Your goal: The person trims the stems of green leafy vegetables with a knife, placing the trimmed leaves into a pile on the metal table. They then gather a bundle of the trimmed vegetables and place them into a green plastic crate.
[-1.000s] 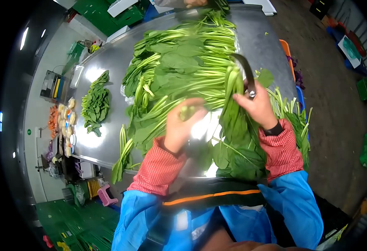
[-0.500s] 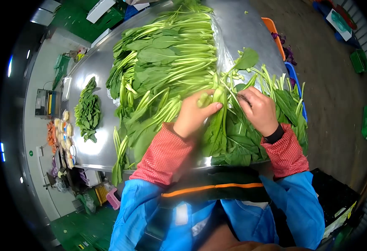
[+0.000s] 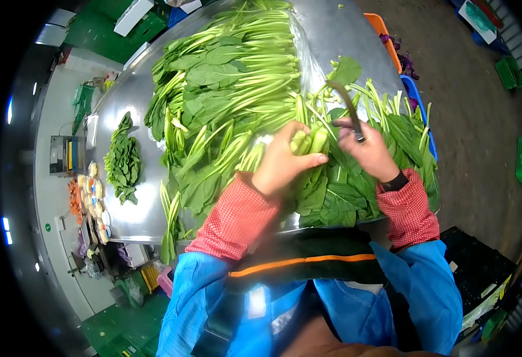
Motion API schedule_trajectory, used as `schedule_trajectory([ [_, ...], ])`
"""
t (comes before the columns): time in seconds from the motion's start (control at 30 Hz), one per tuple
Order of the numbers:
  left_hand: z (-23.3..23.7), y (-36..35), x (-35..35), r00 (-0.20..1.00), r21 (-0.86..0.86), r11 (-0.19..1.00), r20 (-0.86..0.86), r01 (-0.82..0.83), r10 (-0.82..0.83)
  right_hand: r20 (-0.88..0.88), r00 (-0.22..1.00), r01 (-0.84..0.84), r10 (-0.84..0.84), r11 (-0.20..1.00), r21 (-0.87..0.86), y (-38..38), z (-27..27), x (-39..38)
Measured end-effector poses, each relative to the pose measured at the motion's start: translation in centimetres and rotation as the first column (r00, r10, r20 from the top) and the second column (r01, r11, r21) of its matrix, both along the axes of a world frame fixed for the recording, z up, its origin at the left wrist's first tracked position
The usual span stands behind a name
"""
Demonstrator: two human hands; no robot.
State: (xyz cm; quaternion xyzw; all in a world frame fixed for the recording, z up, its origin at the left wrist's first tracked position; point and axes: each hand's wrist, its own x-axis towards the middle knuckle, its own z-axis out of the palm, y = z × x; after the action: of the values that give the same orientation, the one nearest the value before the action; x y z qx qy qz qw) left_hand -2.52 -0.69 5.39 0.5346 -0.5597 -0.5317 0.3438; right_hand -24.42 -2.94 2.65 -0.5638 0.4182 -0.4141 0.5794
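Note:
My left hand (image 3: 285, 157) is closed round the stem ends of a few leafy greens (image 3: 318, 141), thumb laid across them, pale cut ends pointing away from me. In my right hand (image 3: 369, 153), just to the right, is a small curved knife (image 3: 349, 106); its dark, hooked blade points up and away, apart from the stems. A large heap of long-stemmed greens (image 3: 243, 89) lies beyond my left hand, stems facing right. More loose greens (image 3: 344, 199) spread under and right of my hands, their leaves reaching the near table edge.
A separate bunch of greens (image 3: 123, 160) lies left on the steel table (image 3: 344, 35). Clear plastic film (image 3: 304, 56) edges the heap. Beyond the right edge stand an orange crate (image 3: 377, 27) and a blue crate (image 3: 411, 88). Wrapped packs (image 3: 91, 187) sit at far left.
My right hand has turned and lifted slightly, bringing the knife blade up into plain view, away from the stems. My left hand still holds the greens, shifted slightly right.

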Motion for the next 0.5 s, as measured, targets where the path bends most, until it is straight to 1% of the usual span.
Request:
schedule_trajectory([
  [0.03,-0.8,-0.1,-0.3,0.999,-0.069,0.998,-0.033,0.004,-0.006,-0.062,0.995,-0.079,0.074,0.994,-0.077,0.2,0.7,0.3],
  [0.1,-0.8,-0.2,-0.3,0.999,0.020,1.000,-0.051,0.018,-0.017,-0.030,0.995,-0.094,0.091,0.987,-0.133,0.3,1.0,0.5],
  [0.13,0.1,-0.2,-0.4,0.998,0.064,0.998,-0.062,0.022,-0.018,-0.028,0.998,-0.058,0.057,0.997,-0.044,0.3,0.9,-0.2],
  [0.17,1.4,-0.1,-0.6,0.991,0.155,0.985,-0.104,-0.073,0.090,-0.030,0.999,-0.020,0.021,0.999,0.043,0.2,0.7,-1.0],
  [0.2,0.0,-0.3,0.2,0.992,-0.015,0.992,0.031,-0.124,0.125,0.038,0.999,0.025,-0.030,0.993,0.113,0.3,1.6,-1.4],
  [0.23,-1.2,-0.8,1.2,0.975,-0.197,0.971,0.146,-0.139,0.169,-0.057,0.998,0.037,-0.035,0.999,0.031,0.3,2.1,-1.3],
  [0.27,-0.1,-0.7,1.1,0.986,-0.198,0.976,0.116,-0.092,0.117,-0.164,0.983,0.070,-0.079,0.996,-0.061,0.3,3.1,-1.2],
  [0.3,0.8,-0.8,1.0,0.994,-0.199,0.979,0.084,-0.046,0.064,-0.157,0.986,0.044,-0.050,0.998,-0.042,0.7,4.2,-0.8],
  [0.33,2.1,-0.9,-0.1,0.999,-0.100,0.995,-0.048,0.015,-0.020,0.020,0.999,0.040,-0.039,0.998,-0.044,1.0,3.5,0.1],
  [0.37,3.6,-0.7,-1.5,0.956,-0.008,0.993,-0.269,0.119,-0.117,-0.347,0.938,-0.019,-0.002,0.998,-0.057,1.0,3.0,0.8],
  [0.4,4.1,-0.5,-1.9,0.954,0.057,0.980,-0.246,0.189,-0.170,-0.189,0.975,0.057,-0.115,0.956,-0.288,1.4,2.2,2.0],
  [0.43,3.9,-1.1,-1.6,0.953,0.164,0.951,-0.203,0.261,-0.226,-0.355,0.926,-0.025,-0.127,0.919,-0.393,1.4,2.6,1.6],
  [0.47,3.8,-0.7,-1.7,0.934,0.110,0.955,-0.265,0.275,-0.238,-0.310,0.938,-0.006,-0.158,0.883,-0.469,1.8,3.0,1.3],
  [0.5,3.4,-0.7,-1.4,0.938,0.093,0.946,-0.193,0.310,-0.288,-0.208,0.967,0.038,-0.146,0.893,-0.449,2.8,3.9,0.5],
])
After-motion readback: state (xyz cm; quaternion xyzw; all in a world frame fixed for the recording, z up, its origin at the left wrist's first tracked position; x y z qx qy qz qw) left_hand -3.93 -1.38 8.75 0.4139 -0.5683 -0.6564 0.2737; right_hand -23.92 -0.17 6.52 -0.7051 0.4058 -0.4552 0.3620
